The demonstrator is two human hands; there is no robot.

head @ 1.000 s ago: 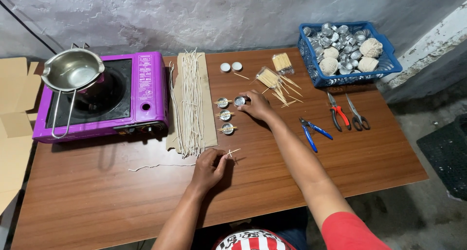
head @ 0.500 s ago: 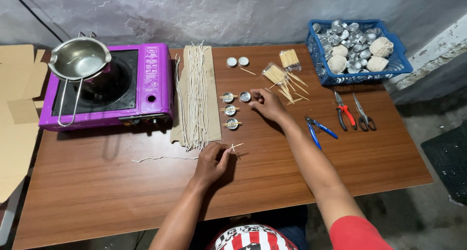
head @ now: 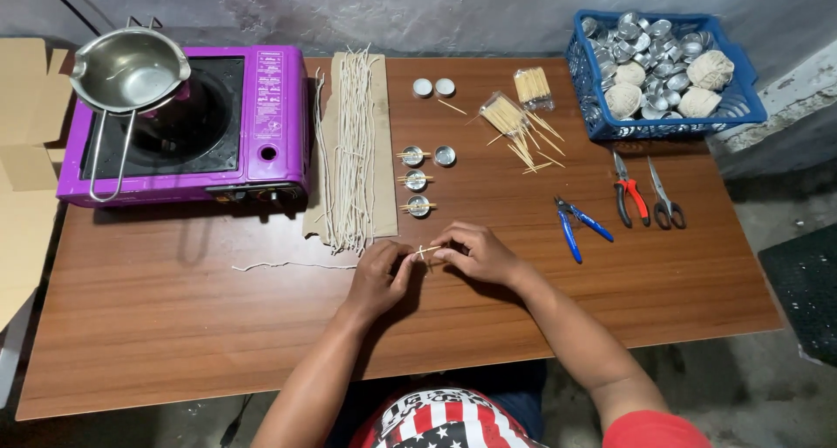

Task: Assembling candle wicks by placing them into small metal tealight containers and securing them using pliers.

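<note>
Head view looks straight down on a brown wooden table (head: 174, 326) with both of the person's hands meeting near the middle of the frame. The left hand (head: 379, 278) has its fingers curled in, thumb and forefinger pinching one end of a short pale stick (head: 425, 252). The right hand (head: 475, 252) comes in from the lower right, its fingers bent and pressed together on the other end of that same stick, so the stick lies between the two hands, just above the tabletop. Whether a wick is also caught in the pinch cannot be told.

Just above the hands, three small metal cups with sticks across them (head: 415, 181) stand in a column, and one plain metal cup (head: 445, 156) sits beside the topmost. Left of these, a bundle of pale wick strings (head: 353, 147) lies on a strip of cardboard (head: 384, 213). One loose string (head: 288, 265) lies on the table left of the left hand.

At the upper left of the frame a purple portable stove (head: 270, 117) carries a steel pouring pot (head: 126, 69). In the upper middle lie two white round caps (head: 433, 87) and packets of wooden sticks (head: 514, 117). At the upper right a blue basket (head: 588, 117) holds metal cups and balls of twine. Below it, blue-handled pliers (head: 580, 226), red-handled pliers (head: 629, 191) and scissors (head: 664, 195) rest on the table, well apart from the hands.
</note>
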